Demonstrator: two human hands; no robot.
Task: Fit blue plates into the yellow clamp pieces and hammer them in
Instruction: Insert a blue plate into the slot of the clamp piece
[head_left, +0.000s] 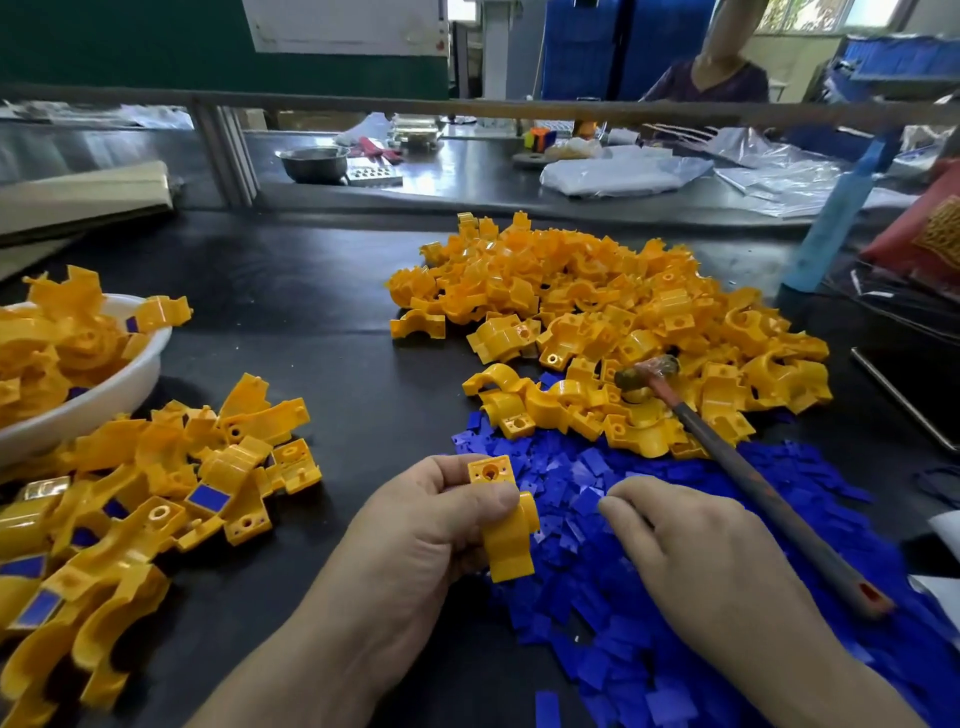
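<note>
far left: white bowl (122, 382) heaped with yellow pieces. just beside it on the black table (311, 312): pile of fitted pieces (156, 499), blue plates seated in several. centre: left hand (415, 530), thumb and curled fingers gripping one yellow clamp piece (506, 525) at the left edge of the blue plates (561, 467). right hand (701, 545): fingers bent, close together, tips down among the plates; cannot tell whether any is pinched. hammer (753, 483) lying across the plates, head on the heap of yellow pieces (571, 291).
</note>
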